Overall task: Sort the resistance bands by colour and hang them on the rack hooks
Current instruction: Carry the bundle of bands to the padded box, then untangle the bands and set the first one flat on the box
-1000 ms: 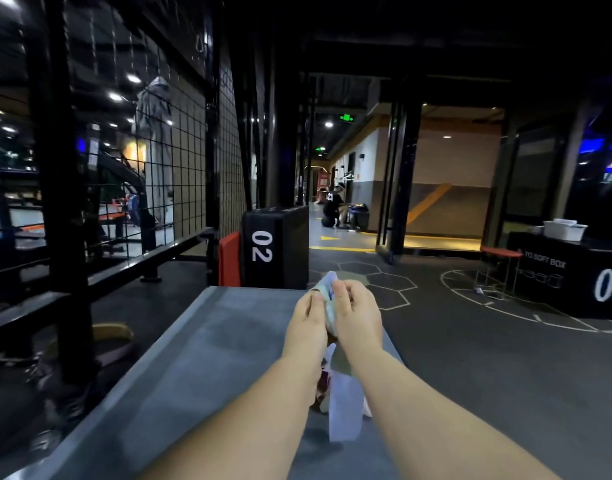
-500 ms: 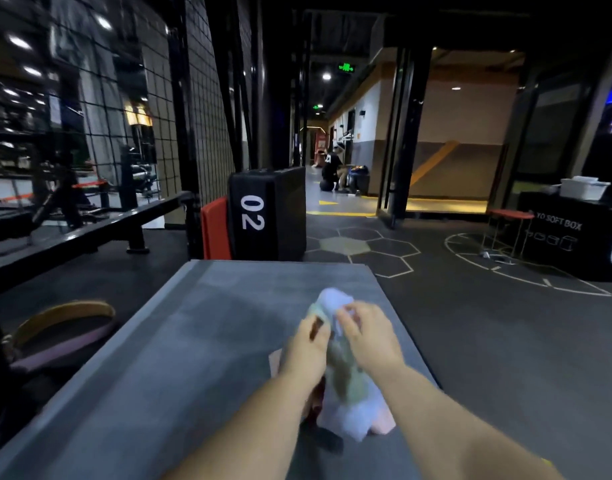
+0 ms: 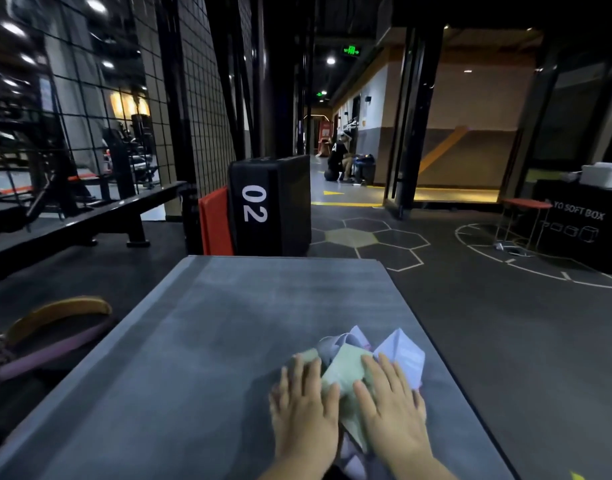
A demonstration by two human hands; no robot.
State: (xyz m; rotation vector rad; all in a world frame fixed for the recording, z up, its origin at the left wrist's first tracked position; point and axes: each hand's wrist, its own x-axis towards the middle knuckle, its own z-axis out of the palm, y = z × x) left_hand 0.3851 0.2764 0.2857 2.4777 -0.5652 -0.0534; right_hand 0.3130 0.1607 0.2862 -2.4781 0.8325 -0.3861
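While pressing mixed bands (image 3: 346,374) at five o'clock under flat, straight-fingered left hand (image 3: 302,408) and right hand (image 3: 391,407): looks barely started, all unsorted, unhung.

A black padded box (image 3: 269,202) at 12 o'clock, just beyond the tabletop's (image 3: 228,341) far edge, carries a large white "02" on its front face, the digits turned on their side. At 2 o'clock a second black box (image 3: 574,233) shows white letters reading "YO SOFT BOX", the start cut off, above small cube outlines. High at 12 o'clock hangs a lit green sign (image 3: 352,50); its symbols are too blurred to read.
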